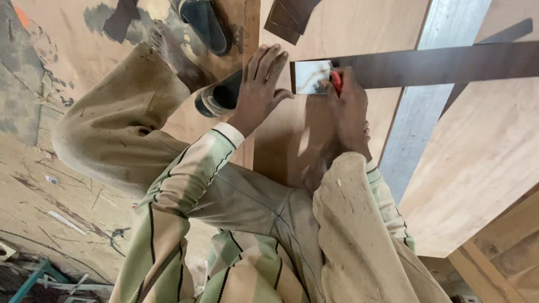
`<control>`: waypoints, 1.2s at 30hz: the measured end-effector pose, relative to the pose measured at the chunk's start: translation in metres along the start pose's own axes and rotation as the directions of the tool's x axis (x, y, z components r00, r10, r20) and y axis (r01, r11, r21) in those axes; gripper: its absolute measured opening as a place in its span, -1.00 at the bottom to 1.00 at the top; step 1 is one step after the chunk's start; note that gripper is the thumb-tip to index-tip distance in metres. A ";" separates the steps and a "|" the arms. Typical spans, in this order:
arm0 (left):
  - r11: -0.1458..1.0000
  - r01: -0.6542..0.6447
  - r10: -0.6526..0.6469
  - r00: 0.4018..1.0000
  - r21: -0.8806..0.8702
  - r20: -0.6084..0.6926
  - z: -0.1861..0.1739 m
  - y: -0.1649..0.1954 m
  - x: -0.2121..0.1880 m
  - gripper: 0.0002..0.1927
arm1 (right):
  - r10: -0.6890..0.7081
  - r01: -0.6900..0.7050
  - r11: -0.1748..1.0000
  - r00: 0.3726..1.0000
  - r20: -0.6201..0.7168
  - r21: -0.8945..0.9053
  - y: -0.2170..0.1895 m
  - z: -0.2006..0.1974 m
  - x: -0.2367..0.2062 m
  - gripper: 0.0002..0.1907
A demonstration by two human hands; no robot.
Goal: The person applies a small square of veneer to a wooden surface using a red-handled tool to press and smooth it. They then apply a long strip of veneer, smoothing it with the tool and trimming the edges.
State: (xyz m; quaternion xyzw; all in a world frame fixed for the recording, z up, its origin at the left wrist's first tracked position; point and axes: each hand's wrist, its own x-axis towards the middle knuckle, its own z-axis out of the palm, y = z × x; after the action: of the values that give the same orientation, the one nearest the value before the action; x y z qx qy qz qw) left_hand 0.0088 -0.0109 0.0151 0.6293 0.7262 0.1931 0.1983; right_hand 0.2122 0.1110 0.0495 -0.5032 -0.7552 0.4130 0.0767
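Your left hand [261,90] lies open, flat on the plywood sheet [337,28]. Your right hand [348,106] grips a red-handled tool [336,81] against the dark laminate strip [438,64].

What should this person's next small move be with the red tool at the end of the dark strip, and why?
Probably draw the red tool in the right hand a little further across the end of the dark strip. The tool sits at the strip's end, by a pale patch, while the left hand lies flat beside it on the plywood sheet.

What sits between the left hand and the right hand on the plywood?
In the head view, the pale, shiny end of the dark laminate strip lies between the left hand and the right hand, over the plywood sheet.
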 end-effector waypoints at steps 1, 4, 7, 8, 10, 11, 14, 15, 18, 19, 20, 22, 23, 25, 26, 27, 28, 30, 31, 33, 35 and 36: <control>1.000 -0.008 0.007 0.999 -0.028 -0.037 0.002 -0.001 0.000 0.02 | 0.016 -0.016 1.000 1.000 -0.001 0.010 -0.003 0.001 0.001 -0.76; 1.000 0.014 -0.014 0.998 -0.001 -0.062 0.005 -0.001 -0.002 -0.04 | 0.021 -0.021 1.000 1.000 -0.004 0.006 -0.010 0.005 0.006 -0.75; 0.999 0.042 -0.042 0.999 0.001 -0.017 0.006 -0.002 -0.003 -0.04 | -0.003 0.003 0.998 1.000 -0.006 -0.070 -0.014 0.004 0.009 -0.75; 0.999 0.031 -0.031 0.999 -0.010 -0.025 0.005 -0.003 -0.004 -0.06 | 0.004 -0.004 0.996 1.000 0.008 -0.087 -0.015 0.004 0.009 -0.74; 0.999 0.011 -0.012 0.999 -0.035 -0.042 0.006 -0.005 -0.007 -0.09 | 0.021 -0.017 0.992 0.999 0.033 -0.122 -0.016 0.003 0.009 -0.74; 0.999 0.016 -0.017 0.999 -0.030 -0.035 0.007 -0.006 -0.008 -0.08 | 0.024 -0.018 0.991 0.999 0.041 -0.136 -0.016 0.003 0.009 -0.74; 1.000 0.017 -0.017 1.000 -0.018 -0.023 0.010 -0.008 -0.010 -0.08 | 0.026 -0.022 0.993 0.999 0.039 -0.114 -0.017 0.004 0.006 -0.74; 1.000 0.009 -0.009 1.000 -0.016 -0.028 0.011 -0.009 -0.010 -0.07 | 0.027 -0.024 0.995 0.999 0.035 -0.096 -0.018 0.004 0.006 -0.75; 1.000 -0.019 0.019 0.999 0.010 -0.043 0.013 -0.010 -0.010 -0.04 | 0.041 -0.040 0.996 0.999 0.014 -0.080 -0.021 0.005 0.004 -0.74; 0.999 -0.028 0.029 0.999 0.023 -0.046 0.014 -0.009 -0.010 -0.03 | 0.037 -0.036 0.996 0.999 0.017 -0.081 -0.022 0.005 0.004 -0.74; 0.998 -0.035 0.038 0.998 0.042 -0.057 0.014 -0.009 -0.010 -0.03 | 0.033 -0.032 0.996 0.999 0.020 -0.081 -0.023 0.004 0.004 -0.74; 0.996 -0.049 0.055 0.995 0.081 -0.079 0.013 -0.007 -0.011 -0.04 | -0.002 0.002 0.993 1.000 0.002 -0.118 -0.026 0.003 0.002 -0.74; 0.995 -0.040 0.047 0.996 0.091 -0.070 0.013 -0.006 -0.012 -0.05 | -0.034 0.030 0.987 0.999 -0.018 -0.158 -0.027 0.002 0.001 -0.74; 0.993 -0.023 0.029 0.998 0.112 -0.051 0.013 -0.005 -0.013 -0.05 | -0.045 0.038 0.976 0.999 -0.028 -0.213 -0.027 0.000 -0.001 -0.73; 0.994 -0.029 0.034 0.998 0.108 -0.045 0.013 -0.005 -0.013 -0.05 | -0.024 0.019 0.974 1.000 -0.019 -0.226 -0.027 -0.001 -0.002 -0.72; 0.994 -0.035 0.039 0.998 0.105 -0.038 0.013 -0.005 -0.013 -0.04 | -0.002 0.000 0.971 1.000 -0.009 -0.238 -0.027 -0.001 -0.003 -0.71; 0.994 -0.041 0.044 0.999 0.104 -0.032 0.014 -0.006 -0.012 -0.04 | -0.038 0.033 0.978 0.999 -0.020 -0.205 -0.026 0.000 -0.004 -0.69; 0.994 -0.061 0.066 0.997 0.091 -0.043 0.014 -0.007 -0.011 -0.01 | -0.109 0.102 0.985 0.993 -0.044 -0.137 -0.025 0.003 -0.007 -0.64; 0.994 -0.073 0.077 0.996 0.086 -0.049 0.015 -0.008 -0.011 0.00 | -0.101 0.095 0.987 0.994 -0.035 -0.133 -0.023 0.005 -0.008 -0.65; 0.991 -0.077 0.081 0.996 0.108 -0.032 0.015 -0.009 -0.012 0.00 | -0.077 0.074 0.989 0.997 -0.018 -0.127 -0.020 0.008 -0.010 -0.64; 0.990 -0.076 0.078 0.997 0.115 -0.013 0.015 -0.010 -0.013 0.00 | -0.066 0.063 0.988 0.998 -0.016 -0.145 -0.016 0.010 -0.012 -0.63; 0.991 -0.074 0.075 0.997 0.116 -0.003 0.016 -0.010 -0.014 -0.01 | -0.061 0.058 0.987 0.998 -0.016 -0.150 -0.015 0.011 -0.012 -0.63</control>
State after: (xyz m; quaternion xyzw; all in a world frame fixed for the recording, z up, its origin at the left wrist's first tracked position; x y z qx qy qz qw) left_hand 0.0101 -0.0256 -0.0029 0.6656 0.7129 0.1602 0.1517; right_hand 0.2020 0.0926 0.0563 -0.4888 -0.7980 0.3476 0.0587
